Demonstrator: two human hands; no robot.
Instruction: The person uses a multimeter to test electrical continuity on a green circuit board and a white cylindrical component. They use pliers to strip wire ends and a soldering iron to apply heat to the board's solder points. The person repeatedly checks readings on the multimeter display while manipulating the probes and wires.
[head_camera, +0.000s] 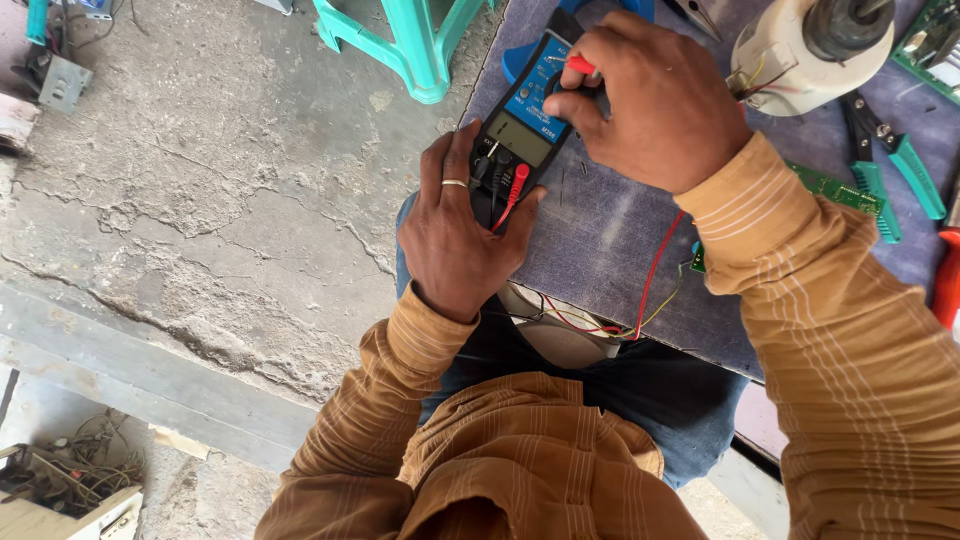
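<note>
Clamp meter (527, 112) gripped by left hand (455, 235), right hand (655, 100) touching its dial

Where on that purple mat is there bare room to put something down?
Bare mat lies between the blue meter and the red wire, below the right hand. The far right is crowded: white motor, green-handled pliers, circuit board.

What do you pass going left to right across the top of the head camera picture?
Teal plastic stool → blue clamp meter → right hand → white motor → green-handled pliers.
</note>
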